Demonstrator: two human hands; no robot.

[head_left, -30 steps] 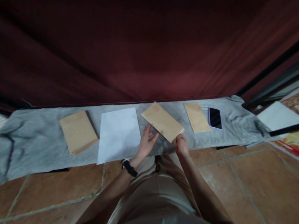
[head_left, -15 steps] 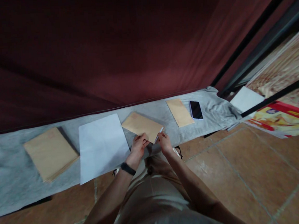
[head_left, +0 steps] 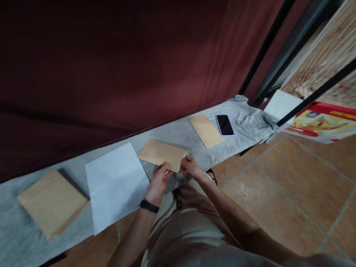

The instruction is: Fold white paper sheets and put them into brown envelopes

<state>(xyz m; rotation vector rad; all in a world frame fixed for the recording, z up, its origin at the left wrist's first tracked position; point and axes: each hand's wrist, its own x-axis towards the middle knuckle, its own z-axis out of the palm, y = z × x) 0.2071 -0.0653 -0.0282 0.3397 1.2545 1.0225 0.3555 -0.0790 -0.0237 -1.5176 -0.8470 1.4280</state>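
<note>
I hold a brown envelope (head_left: 161,153) flat over the grey cloth (head_left: 17,245) with both hands. My left hand (head_left: 158,180) grips its near edge, and my right hand (head_left: 192,167) pinches its near right corner, where a white edge of paper shows. A black band sits on my left wrist. Left of the envelope lies a white sheet of paper (head_left: 116,183). Further left rests a stack of brown envelopes (head_left: 51,202). To the right, a single brown envelope (head_left: 205,130) lies beside a black phone (head_left: 225,125).
A dark red curtain (head_left: 113,60) hangs right behind the cloth. Black metal bars (head_left: 280,22) rise at the right. A white sheet (head_left: 282,103) and a colourful printed poster (head_left: 325,122) lie at the far right. Brown floor tiles (head_left: 293,190) run along the cloth's near side.
My left hand closed onto the envelope's near edge beside my right hand. The envelope turned and came lower over the cloth. My head turned, so the scene shifted and tilted in view.
</note>
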